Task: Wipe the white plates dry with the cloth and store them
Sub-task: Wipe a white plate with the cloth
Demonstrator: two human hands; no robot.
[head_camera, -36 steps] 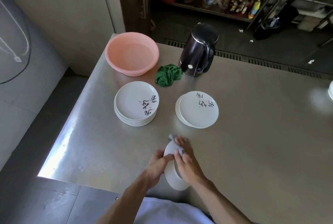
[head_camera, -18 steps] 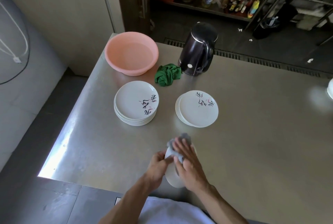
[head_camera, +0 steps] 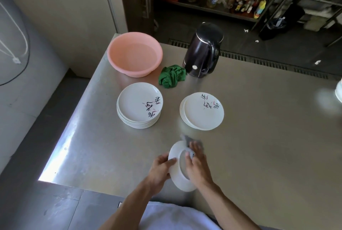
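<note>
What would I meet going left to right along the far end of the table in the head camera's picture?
pink basin → green cloth → black kettle

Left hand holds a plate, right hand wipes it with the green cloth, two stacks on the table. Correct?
Wrong cloth. The head view shows the green cloth lying crumpled beside the kettle; the right hand wipes the plate with a grey cloth. The left hand holds the plate, and two stacks stand on the table.
</note>
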